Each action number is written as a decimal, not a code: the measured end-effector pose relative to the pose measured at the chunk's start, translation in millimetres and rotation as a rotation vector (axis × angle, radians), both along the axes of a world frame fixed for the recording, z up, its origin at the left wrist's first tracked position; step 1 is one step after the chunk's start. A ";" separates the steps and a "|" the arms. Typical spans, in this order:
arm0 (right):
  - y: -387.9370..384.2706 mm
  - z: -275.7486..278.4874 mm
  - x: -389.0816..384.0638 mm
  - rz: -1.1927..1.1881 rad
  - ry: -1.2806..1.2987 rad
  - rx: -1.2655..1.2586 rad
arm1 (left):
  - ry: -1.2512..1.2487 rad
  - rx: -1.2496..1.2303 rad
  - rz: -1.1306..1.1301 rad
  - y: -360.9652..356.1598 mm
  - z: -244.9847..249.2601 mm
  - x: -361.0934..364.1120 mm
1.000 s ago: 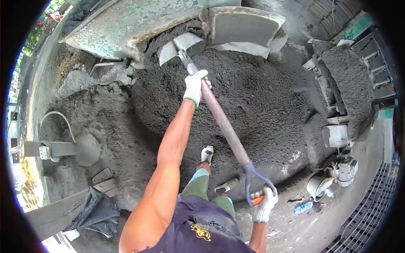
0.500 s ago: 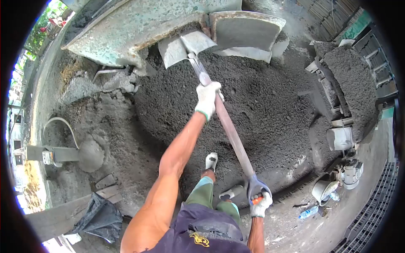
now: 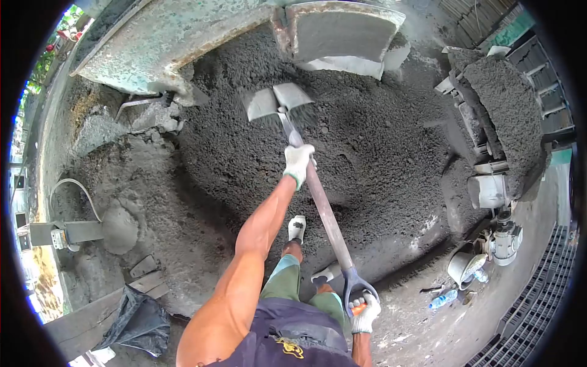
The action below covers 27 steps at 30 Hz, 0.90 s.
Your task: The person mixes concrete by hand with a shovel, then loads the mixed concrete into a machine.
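A long-handled shovel (image 3: 329, 221) slants across the middle of the view. Its wide metal blade hangs over a heap of dark grey, crumbly material (image 3: 379, 140), and loose grains blur around the blade's edges. My left hand (image 3: 298, 163), in a white glove, is closed around the lower shaft near the blade. The other end is held by my right hand (image 3: 366, 313), also gloved, with its fingers wrapped round the orange grip of the D-shaped handle. My feet stand at the near side of the heap.
Behind the heap stand a rusty green metal wall (image 3: 183, 33) and a grey-coated metal chute (image 3: 342, 37). On the right are a loaded trough (image 3: 504, 104), a motor (image 3: 507, 243), a bucket (image 3: 460, 269) and a plastic bottle (image 3: 443, 299). A black plastic sheet (image 3: 137, 321) lies at lower left.
The shovel blade has moved down and back from the metal wall to above the heap, with loose grains now falling around it. Both hands keep their hold, and my right hand has shifted slightly left and down.
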State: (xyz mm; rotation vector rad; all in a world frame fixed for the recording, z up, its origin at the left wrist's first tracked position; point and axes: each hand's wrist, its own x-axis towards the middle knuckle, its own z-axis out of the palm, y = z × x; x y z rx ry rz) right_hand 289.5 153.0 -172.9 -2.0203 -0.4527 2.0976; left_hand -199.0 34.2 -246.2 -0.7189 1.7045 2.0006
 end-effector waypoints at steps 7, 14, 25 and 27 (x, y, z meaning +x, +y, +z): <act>16.5 -51.0 -10.5 0.157 0.160 -0.049 | 0.293 -0.024 0.121 -22.3 76.0 9.7; 40.4 -12.3 -109.7 0.169 0.144 0.322 | 0.309 0.044 0.233 -60.0 86.5 -72.4; -4.6 93.8 -87.5 0.286 0.090 0.368 | 0.024 0.031 0.092 -69.5 44.0 -55.1; -3.6 89.9 -61.9 0.168 0.101 0.297 | 0.008 0.021 0.068 -59.2 46.8 -32.0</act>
